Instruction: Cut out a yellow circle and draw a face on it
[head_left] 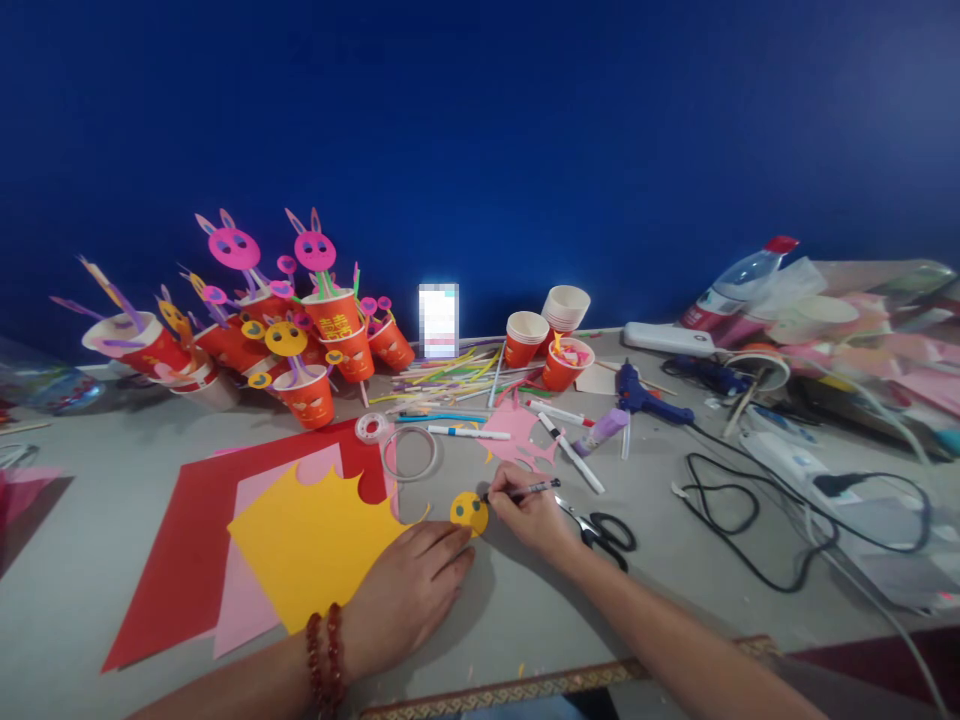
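Left hand [409, 590] is lying palm down, fingers extended and grasping nothing; its fingertips are resting on the near edge of the yellow paper disc [466, 520], presumably to stop so light a piece from sliding. Right hand [529, 515] is gripping a slim black marker pen [536, 489] low on the barrel, probably for fine control. The tip is sitting at the disc's right edge; whether it is touching cannot be told.

The disc is lying on the grey table [525, 620] between the hands, likely so that one can steady it while the other uses the pen. The black-handled scissors [589, 523] are lying just right of the right hand, apparently set aside within reach. To the left, a yellow paper sheet [300, 540] is overlapping pink and red sheets [172, 560], its far right edge showing scalloped cut-outs.

Appearance: the disc is small, roughly round and bright yellow, bearing two dark greenish round spots side by side, like eyes. Its near edge is partly hidden by the fingers. Farther left, a similar yellow face [286, 339] is standing above a red paper cup [307, 402].
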